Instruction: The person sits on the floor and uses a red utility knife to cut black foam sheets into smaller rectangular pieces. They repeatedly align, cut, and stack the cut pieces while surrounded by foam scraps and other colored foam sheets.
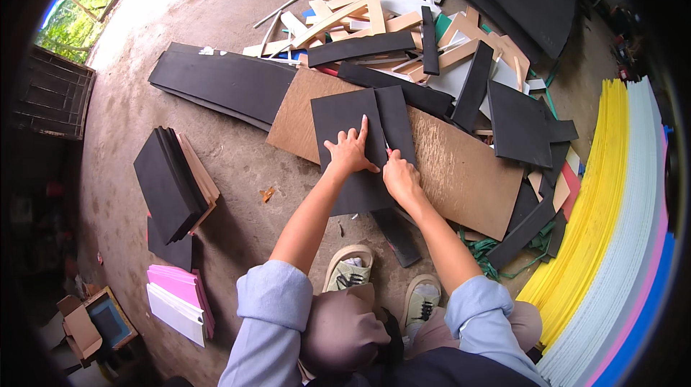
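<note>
My left hand (350,151) lies spread on a black foam sheet (345,110), pressing it flat with the fingers apart. My right hand (401,177) is closed around a red-handled cutter (389,151), its tip at the sheet's right-hand edge. Just beneath and to the right shows another black sheet (397,117). Both rest on a brown wooden board (468,171) on the floor. A narrow black strip (397,237) sticks out below the sheets toward my shoes.
Beyond the board lies a heap of tan, white and black offcuts (374,13). Long black sheets (216,78) lie at the far left. Stacked black pieces (169,185) and pink and white sheets (176,297) stand at left. Yellow, pale blue and pink sheets (597,221) curve along the right.
</note>
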Tool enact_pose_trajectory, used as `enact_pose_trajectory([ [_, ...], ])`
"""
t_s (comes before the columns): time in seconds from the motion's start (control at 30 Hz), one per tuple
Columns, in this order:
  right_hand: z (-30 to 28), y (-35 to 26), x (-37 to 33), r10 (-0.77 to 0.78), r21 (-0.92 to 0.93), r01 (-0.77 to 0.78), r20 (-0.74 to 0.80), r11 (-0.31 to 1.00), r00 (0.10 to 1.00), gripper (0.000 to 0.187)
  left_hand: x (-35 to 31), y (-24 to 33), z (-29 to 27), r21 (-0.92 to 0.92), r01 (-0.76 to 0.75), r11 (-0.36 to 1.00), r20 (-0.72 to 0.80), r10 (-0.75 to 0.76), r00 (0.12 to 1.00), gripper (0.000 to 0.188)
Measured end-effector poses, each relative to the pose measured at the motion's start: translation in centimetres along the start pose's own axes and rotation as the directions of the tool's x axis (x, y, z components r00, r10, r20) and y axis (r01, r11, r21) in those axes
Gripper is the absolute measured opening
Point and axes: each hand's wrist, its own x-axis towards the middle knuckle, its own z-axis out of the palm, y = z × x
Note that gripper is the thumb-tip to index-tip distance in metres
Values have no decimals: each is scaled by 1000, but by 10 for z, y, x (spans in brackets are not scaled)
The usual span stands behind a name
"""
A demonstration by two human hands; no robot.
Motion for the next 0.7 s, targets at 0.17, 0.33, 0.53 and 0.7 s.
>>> enact_pose_trajectory([
  [0.17, 24, 28, -111, 44, -12, -43, 70, 999, 997, 14, 2, -2, 0, -5, 10, 1000, 9, -10, 1000, 133],
  [0.33, 38, 63, -186, 28, -9, -28, 123, 1000, 992, 18, 2, 2, 0, -35, 31, 999, 23, -30, 999, 133],
  [0.53, 17, 81, -170, 76, 283, -73, 1, 956, 997, 27, 1, -4, 5, -72, -4, 997, -33, 2, 999, 132],
  [0.7, 19, 93, -39, 215, 559, 3, -325, 829, 921, 27, -7, -7, 15, -137, -70, 988, -174, 45, 984, 125],
])
